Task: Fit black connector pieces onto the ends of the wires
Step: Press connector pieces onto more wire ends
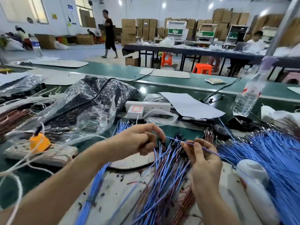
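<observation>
The right hand (201,158), nearer of the two hands, is pinching one blue wire (174,139) whose long axis is running from 4 o'clock to 10 o'clock over the worktop (193,131), its far end reaching the left hand (139,138), which is pinching what appears to be a black connector piece (161,141).

Only the person's arms show: a left forearm (65,179) and a right forearm (215,207), both bare to the lower edge, ending in the bare left hand (138,140) and right hand (204,161) with slim fingers (151,128)
</observation>
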A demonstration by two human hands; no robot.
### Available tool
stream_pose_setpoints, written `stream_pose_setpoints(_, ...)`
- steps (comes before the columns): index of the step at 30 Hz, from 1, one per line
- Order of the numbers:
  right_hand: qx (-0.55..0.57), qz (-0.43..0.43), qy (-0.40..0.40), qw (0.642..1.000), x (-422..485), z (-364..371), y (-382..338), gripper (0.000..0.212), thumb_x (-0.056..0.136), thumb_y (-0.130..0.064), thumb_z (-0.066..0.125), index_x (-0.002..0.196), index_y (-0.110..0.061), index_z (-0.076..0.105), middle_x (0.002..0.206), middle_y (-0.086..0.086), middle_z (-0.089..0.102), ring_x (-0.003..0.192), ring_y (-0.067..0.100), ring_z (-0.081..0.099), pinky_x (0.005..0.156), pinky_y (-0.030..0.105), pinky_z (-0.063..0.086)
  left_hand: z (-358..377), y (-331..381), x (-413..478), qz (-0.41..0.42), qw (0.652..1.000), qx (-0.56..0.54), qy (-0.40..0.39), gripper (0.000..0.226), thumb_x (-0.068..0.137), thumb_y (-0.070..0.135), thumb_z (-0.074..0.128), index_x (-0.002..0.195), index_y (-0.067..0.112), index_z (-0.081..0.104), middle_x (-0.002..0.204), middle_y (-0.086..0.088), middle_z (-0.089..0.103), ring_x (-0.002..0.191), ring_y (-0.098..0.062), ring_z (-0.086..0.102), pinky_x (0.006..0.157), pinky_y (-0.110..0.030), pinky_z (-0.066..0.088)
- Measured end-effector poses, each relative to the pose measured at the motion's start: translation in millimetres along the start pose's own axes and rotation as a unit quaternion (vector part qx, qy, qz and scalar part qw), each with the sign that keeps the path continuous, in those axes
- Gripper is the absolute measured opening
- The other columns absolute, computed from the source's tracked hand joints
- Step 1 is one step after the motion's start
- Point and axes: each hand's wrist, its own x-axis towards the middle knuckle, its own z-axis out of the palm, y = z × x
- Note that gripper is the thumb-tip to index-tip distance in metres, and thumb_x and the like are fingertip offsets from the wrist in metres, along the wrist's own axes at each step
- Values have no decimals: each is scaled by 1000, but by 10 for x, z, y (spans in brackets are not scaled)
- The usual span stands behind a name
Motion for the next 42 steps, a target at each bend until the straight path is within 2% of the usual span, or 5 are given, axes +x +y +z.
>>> stream_pose_setpoints(5,-94,-114,15,989,-76,-5,-68,19,103,-16,38,97,-20,56,74,-3,71,60,19,69,54,24,56,243,-495,275,23,949,283,135,51,84,-13,35,117,26,42,68,-5,48,58,-14,40,60,-30,33)
stream_pose_setpoints(12,-73,-184,-20,980,-132,34,-158,18,104,-15,35,100,-22,51,79,8,70,64,25,69,60,27,56,265,-563,253,126,913,345,178,16,96,15,53,83,9,59,82,2,53,76,-12,50,72,-24,39)
stream_pose_setpoints(24,-93,-125,-56,986,-119,30,-124,18,102,-10,37,93,-14,52,79,9,72,61,24,70,58,26,56,269,-584,211,157,965,113,177,16,80,3,36,85,16,45,74,-2,55,65,-21,45,62,-31,37)
stream_pose_setpoints(34,-83,-183,-105,974,-211,54,-149,24,100,-24,30,93,-15,51,75,14,70,57,30,67,52,27,51,277,-626,243,173,956,132,196,45,88,-7,56,107,33,50,104,9,64,95,-6,66,88,-17,49)
stream_pose_setpoints(42,-125,-209,-93,965,-236,64,-137,20,97,-18,34,95,-15,54,78,11,67,66,25,65,56,33,53,290,-584,218,201,939,198,196,35,83,-4,65,105,22,72,94,7,64,80,-6,60,74,-8,43)
